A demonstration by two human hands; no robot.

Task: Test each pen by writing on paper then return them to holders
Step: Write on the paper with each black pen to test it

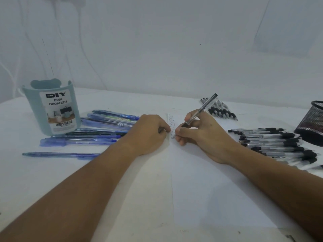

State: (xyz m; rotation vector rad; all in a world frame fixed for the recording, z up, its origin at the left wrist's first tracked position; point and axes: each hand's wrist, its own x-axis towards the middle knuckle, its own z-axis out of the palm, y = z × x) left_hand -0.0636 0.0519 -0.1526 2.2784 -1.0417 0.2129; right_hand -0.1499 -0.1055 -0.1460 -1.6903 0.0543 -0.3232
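White paper (201,189) flat on table (122,198), centre. Right hand (201,135): fingers curled, pinching clear black-capped pen (201,110), tip down on paper's top-left corner by small written marks. Left hand (148,133): fingers curled under, knuckles resting on paper's left edge, holding nothing. Blue pens (97,130) left of paper, by teal organizer (50,105). Black pens (272,142) right of paper, near mesh holder (312,121).

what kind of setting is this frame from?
Likely a makeshift desk workspace, not a proper office: a white-covered table against draped white fabric, a DIY desk organizer, a mesh pen holder, and loose blue pens.
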